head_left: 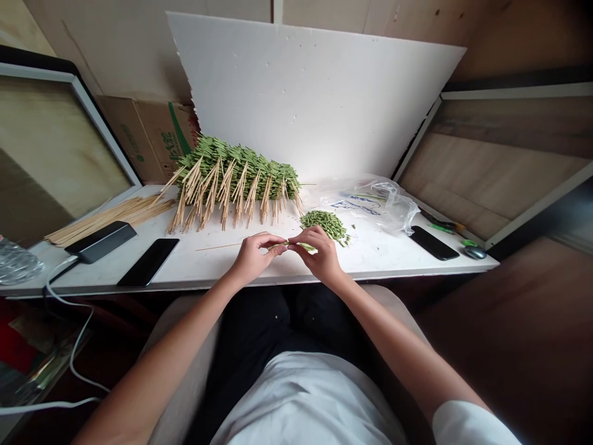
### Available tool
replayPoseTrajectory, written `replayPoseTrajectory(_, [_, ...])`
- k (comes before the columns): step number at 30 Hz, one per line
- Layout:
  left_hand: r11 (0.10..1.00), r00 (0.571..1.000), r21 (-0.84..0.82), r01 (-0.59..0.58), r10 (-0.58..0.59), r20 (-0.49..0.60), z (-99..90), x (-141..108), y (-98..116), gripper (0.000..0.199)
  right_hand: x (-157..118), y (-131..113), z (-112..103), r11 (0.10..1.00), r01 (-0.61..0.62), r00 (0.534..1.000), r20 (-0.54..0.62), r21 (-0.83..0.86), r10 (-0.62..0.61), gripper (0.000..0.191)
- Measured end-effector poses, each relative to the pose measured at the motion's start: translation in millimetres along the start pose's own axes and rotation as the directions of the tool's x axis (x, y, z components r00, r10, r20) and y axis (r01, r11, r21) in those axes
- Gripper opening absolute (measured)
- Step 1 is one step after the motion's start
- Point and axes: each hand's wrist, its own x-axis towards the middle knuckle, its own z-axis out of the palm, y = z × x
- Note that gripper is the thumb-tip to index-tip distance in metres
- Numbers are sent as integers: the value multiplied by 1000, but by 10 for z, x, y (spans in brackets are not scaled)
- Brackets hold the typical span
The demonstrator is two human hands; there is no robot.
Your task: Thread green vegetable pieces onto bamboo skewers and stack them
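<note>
My left hand (259, 250) is closed around a thin wooden skewer (217, 247), whose bare end sticks out to the left. My right hand (317, 250) meets it fingertip to fingertip, pinching a small green bean piece at the skewer's other end. Fingers hide much of this spot. Just beyond my right hand lies a loose pile of cut green bean pieces (323, 222). Behind my hands is a tall stack of bean skewers (245, 164), with their bare stick ends (225, 191) pointing toward me.
Plain skewers (111, 216) lie at the left, near a black box-shaped device (102, 241) with a white cable and a phone (149, 262). At the right are a clear plastic bag (380, 201), another phone (433, 242) and a mouse (475, 252). A white board (315, 93) stands behind.
</note>
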Motion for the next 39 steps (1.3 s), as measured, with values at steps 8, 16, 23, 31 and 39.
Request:
replayPoseTrajectory(8, [986, 992, 118, -119, 113, 49, -20, -10, 13, 18, -3, 27, -5, 1000, -25, 997, 72, 10, 25, 11])
replayPoseTrajectory(16, [966, 994, 239, -95, 79, 76, -171, 45, 19, 23, 48, 146, -137, 976, -204, 978, -21, 77, 206, 14])
replayPoseTrajectory(23, [921, 999, 388, -39, 22, 47, -415, 123, -159, 22, 151, 290, -350, 916, -352, 914, -140, 190, 380, 34])
replayPoseTrajectory(31, [933, 982, 313, -178, 149, 112, -229, 45, 51, 43, 102, 211, -224, 906, -366, 931, 95, 214, 354, 27])
replayPoseTrajectory(39, [905, 954, 304, -298, 277, 111, -90, -4, 70, 15, 51, 15, -120, 948, -268, 947, 226, 172, 227, 24])
